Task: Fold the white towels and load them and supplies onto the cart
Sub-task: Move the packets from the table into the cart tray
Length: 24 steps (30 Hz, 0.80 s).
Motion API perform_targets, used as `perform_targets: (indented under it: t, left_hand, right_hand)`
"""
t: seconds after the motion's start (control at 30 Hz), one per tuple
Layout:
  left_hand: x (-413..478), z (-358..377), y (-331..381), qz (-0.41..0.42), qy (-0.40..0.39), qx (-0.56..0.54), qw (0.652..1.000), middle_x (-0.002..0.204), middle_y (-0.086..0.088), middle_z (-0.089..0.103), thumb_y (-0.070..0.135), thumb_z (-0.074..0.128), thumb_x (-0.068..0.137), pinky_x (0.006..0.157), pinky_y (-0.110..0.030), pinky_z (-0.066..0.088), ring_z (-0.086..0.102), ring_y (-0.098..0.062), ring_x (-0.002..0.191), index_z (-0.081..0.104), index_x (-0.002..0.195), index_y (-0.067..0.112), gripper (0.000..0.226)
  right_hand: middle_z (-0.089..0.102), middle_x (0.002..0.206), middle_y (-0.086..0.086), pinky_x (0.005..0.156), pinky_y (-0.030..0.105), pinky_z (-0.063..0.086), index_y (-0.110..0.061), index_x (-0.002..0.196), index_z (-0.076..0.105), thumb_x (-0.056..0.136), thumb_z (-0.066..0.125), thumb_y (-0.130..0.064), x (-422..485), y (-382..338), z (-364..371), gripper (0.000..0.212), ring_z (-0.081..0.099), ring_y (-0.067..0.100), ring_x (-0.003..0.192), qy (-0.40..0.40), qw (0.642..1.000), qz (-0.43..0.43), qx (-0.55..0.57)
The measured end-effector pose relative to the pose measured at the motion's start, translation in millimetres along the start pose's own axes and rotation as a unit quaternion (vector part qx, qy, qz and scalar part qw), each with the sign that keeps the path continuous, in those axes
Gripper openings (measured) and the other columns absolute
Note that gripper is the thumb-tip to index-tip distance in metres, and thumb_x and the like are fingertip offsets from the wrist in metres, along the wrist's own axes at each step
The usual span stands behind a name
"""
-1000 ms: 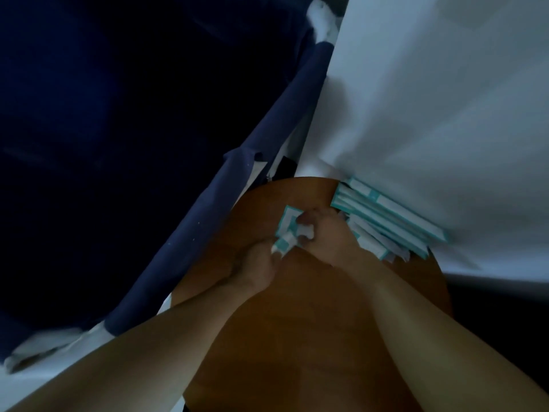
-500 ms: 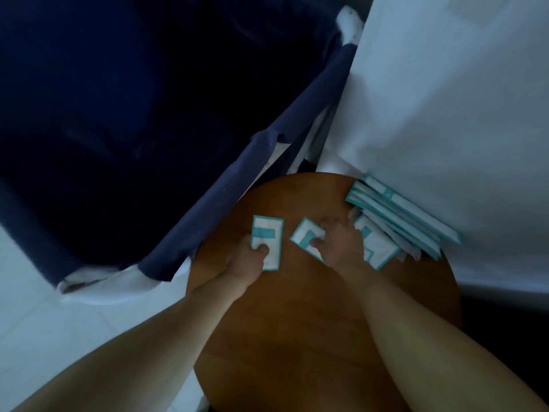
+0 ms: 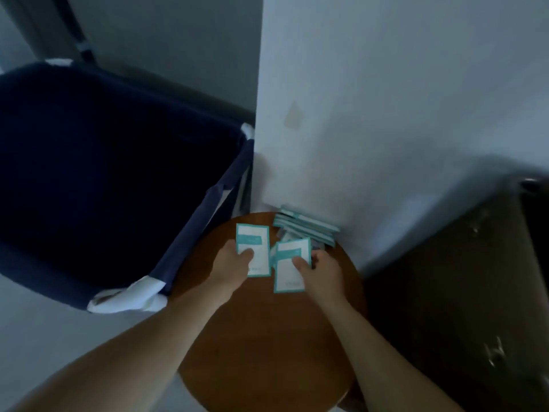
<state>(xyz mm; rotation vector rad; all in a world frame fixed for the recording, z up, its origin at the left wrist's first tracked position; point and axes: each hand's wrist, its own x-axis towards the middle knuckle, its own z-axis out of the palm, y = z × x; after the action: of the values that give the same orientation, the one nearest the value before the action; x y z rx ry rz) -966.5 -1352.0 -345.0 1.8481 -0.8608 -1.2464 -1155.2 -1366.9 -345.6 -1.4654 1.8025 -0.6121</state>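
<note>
Both hands work over the far half of a round wooden bench (image 3: 267,337), close together but not touching, and each is clamped on a flat packet. The left hand (image 3: 233,264) pinches the first packet (image 3: 254,242), white with a teal border and a teal band across its face. The thumb lies on the lower part of the front and the fingers are hidden behind. The right hand (image 3: 323,273) grips the second packet (image 3: 289,275) of the same kind, thumb pressed on the front just under the teal band, and this packet leans a little to the right. The two packets sit just beside each other (whether their edges touch is not clear in the dim, blurred view). It also cannot be told whether they are lifted or resting on the wood.

At the far edge of the bench a stack of packets (image 3: 306,230) lies against a white wall (image 3: 371,114), with a few loose ones blurred beneath it. To the left stands the cart (image 3: 104,173), a deep dark blue cloth bin whose rim comes close to the edge of the bench. White fabric (image 3: 127,298) shows at its near corner. A dark cabinet (image 3: 460,292) fills the right side, and pale floor (image 3: 44,337) shows at lower left.
</note>
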Motion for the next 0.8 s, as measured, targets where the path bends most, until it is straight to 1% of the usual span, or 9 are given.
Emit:
perform_targets:
  t: [0.1,0.2,0.27,0.33,0.4,0.47,0.57,0.67,0.8]
  left_hand:
    - [-36.4,1.1,36.9,0.076,-0.046,0.007,0.996,0.099,0.003,0.067,0.018,0.054,0.101,0.066,-0.026,0.052,0.065,-0.013,0.089,0.060,0.101,0.022,0.007]
    - [-73.9,9.5,76.2,0.127,-0.072,0.023,0.989,0.093,0.002,0.067,0.015,0.057,0.098,0.055,-0.022,0.049,0.065,-0.010,0.079,0.062,0.100,0.017,0.006]
    - [-99.3,20.4,104.9,0.174,-0.081,0.035,0.981,0.091,-0.001,0.069,0.014,0.059,0.096,0.054,-0.024,0.051,0.066,-0.011,0.076,0.063,0.102,0.011,0.008]
    - [-125.5,35.5,134.5,0.223,-0.084,0.050,0.970,0.092,-0.006,0.070,0.013,0.060,0.093,0.066,-0.035,0.056,0.067,-0.021,0.080,0.065,0.099,0.009,0.009]
    - [-154.2,56.0,161.4,0.263,-0.081,0.061,0.959,0.086,-0.005,0.068,0.014,0.061,0.090,0.071,-0.040,0.055,0.066,-0.025,0.080,0.065,0.092,0.010,0.006]
    - [-181.2,81.6,183.4,0.295,-0.088,0.056,0.950,0.083,-0.006,0.068,0.013,0.062,0.089,0.062,-0.037,0.056,0.065,-0.025,0.075,0.066,0.091,0.006,0.008]
    - [-226.3,128.5,206.0,0.325,-0.120,0.062,0.936,0.079,-0.006,0.067,0.010,0.060,0.089,0.045,-0.026,0.050,0.063,-0.019,0.066,0.067,0.094,0.002,0.012]
    - [-271.4,187.7,216.1,0.334,-0.154,0.049,0.929,0.081,-0.008,0.068,0.006,0.058,0.090,0.057,-0.032,0.053,0.062,-0.019,0.065,0.067,0.093,0.004,0.011]
    - [-327.3,272.7,219.5,0.332,-0.204,0.041,0.920,0.096,-0.012,0.070,0.006,0.056,0.093,0.057,-0.030,0.055,0.067,-0.024,0.077,0.067,0.102,0.006,0.014]
  right_hand:
    - [0.060,0.074,-0.014,0.050,0.012,0.035,-0.026,0.083,0.054,0.089,0.070,-0.038,-49.9,-19.2,-40.4,0.021,0.055,-0.001,0.061,0.065,0.998,-0.019,-0.005]
    - [0.068,0.086,-0.011,0.049,0.012,0.040,-0.028,0.094,0.059,0.090,0.065,-0.046,-94.9,-37.3,-81.6,0.020,0.059,-0.003,0.065,0.117,0.993,-0.023,-0.010]
    - [0.068,0.090,-0.008,0.061,0.026,0.054,-0.026,0.100,0.059,0.091,0.062,-0.049,-120.3,-50.1,-112.4,0.025,0.065,0.007,0.074,0.152,0.987,-0.036,-0.024]
    - [0.067,0.092,-0.006,0.073,0.038,0.058,-0.026,0.098,0.057,0.091,0.061,-0.049,-140.6,-60.4,-143.9,0.025,0.067,0.015,0.083,0.191,0.980,-0.059,-0.015]
    - [0.065,0.086,-0.010,0.066,0.030,0.057,-0.029,0.094,0.054,0.091,0.063,-0.046,-158.7,-61.9,-177.2,0.020,0.066,0.005,0.077,0.225,0.971,-0.083,0.006]
    - [0.060,0.080,-0.016,0.055,0.016,0.050,-0.031,0.092,0.053,0.091,0.065,-0.042,-174.8,-54.1,-214.1,0.017,0.062,-0.002,0.067,0.258,0.961,-0.097,0.023]
    - [0.058,0.078,-0.018,0.047,0.007,0.043,-0.030,0.094,0.053,0.092,0.066,-0.037,-199.4,-22.2,-273.6,0.015,0.061,-0.007,0.063,0.297,0.949,-0.090,0.054]
    - [0.053,0.074,-0.020,0.044,0.001,0.036,-0.028,0.093,0.052,0.092,0.066,-0.034,-224.5,22.9,-336.5,0.016,0.051,-0.026,0.062,0.327,0.940,-0.082,0.056]
    - [0.053,0.074,-0.020,0.043,0.010,0.039,-0.030,0.088,0.051,0.091,0.066,-0.037,-257.0,92.3,-419.0,0.017,0.055,-0.004,0.064,0.374,0.926,-0.047,0.035]
